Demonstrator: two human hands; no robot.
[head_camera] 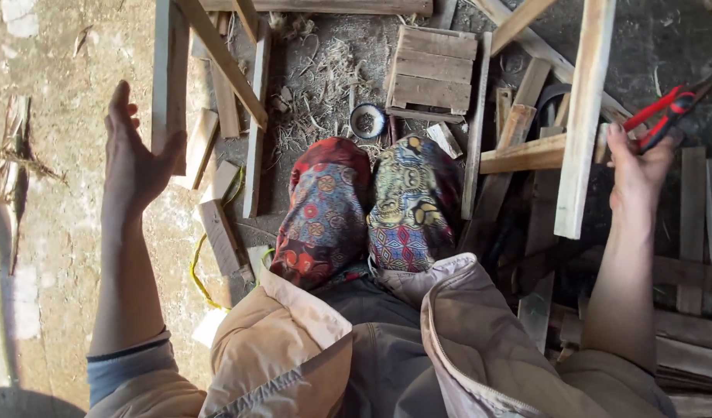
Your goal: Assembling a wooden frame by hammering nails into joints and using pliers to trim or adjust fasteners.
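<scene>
- 1 red-handled pliers (665, 112), right hand (638, 174) grip closed on them
- left hand (135, 166) grip open, empty
- 1 slatted wooden pallet piece (433, 70), far
- 1 small round tin (367, 120)

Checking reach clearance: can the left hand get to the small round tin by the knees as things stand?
Probably yes. The left hand is open and empty, and the small round tin lies uncovered; slanted planks between them lie low, so reaching over looks feasible.

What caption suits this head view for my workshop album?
Seated among scrap wood, right hand gripping red-handled pliers, left hand open and empty.
</scene>
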